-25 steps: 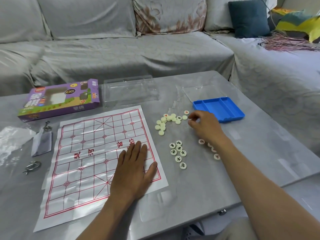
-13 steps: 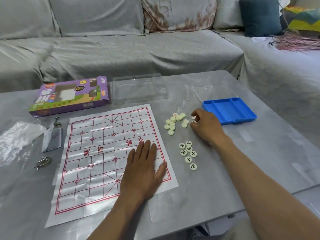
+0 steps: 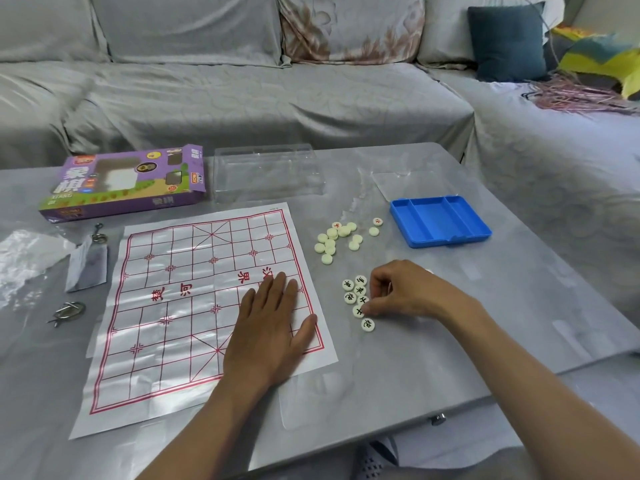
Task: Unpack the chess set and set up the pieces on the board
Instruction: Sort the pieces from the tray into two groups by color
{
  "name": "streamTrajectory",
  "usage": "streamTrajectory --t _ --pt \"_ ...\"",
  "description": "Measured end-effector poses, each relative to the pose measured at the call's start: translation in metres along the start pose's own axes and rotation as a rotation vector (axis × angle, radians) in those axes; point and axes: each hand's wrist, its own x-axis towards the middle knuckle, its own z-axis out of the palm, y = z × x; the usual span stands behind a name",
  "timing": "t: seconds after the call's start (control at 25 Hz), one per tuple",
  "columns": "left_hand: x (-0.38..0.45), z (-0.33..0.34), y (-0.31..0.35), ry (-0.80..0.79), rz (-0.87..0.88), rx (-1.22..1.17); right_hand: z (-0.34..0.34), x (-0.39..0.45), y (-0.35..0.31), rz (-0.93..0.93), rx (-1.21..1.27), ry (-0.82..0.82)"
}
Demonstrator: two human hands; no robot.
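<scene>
Pressing our left hand [image 3: 273, 327] flat, fingers spread, on the paper board [image 3: 194, 306], we are probably keeping the thin sheet from sliding on the tabletop [image 3: 450, 341]. Our right hand [image 3: 405, 292], fingers curled, is pinching at the black-lettered pieces [image 3: 356, 296] clustered just beside the board's right edge; whether one is gripped we cannot tell. Farther back, the other pieces [image 3: 336, 239], mostly blank side up, are waiting near the emptied blue tray [image 3: 440, 221]. No piece is sitting on the board yet.
</scene>
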Motion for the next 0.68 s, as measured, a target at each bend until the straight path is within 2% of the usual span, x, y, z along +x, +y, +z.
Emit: streamTrajectory --t 0.2,0.28,0.44,0.56,0.68 --pt "0.001 0.0 0.0 -0.007 -0.005 0.003 0.005 0.017 0.0 0.107 0.182 0.185" --pt "0.001 0.0 0.0 -0.009 -0.008 -0.003 0.009 0.023 -0.005 0.119 0.175 0.168" --pt "0.001 0.001 -0.001 -0.011 -0.009 -0.002 0.014 0.026 -0.019 0.176 0.365 0.049" --pt "0.001 0.0 -0.001 -0.008 -0.008 -0.004 0.012 0.027 -0.021 0.182 0.245 0.118" --pt "0.0 0.0 -0.001 -0.004 -0.008 -0.009 0.005 0.035 -0.014 0.165 0.08 0.351"
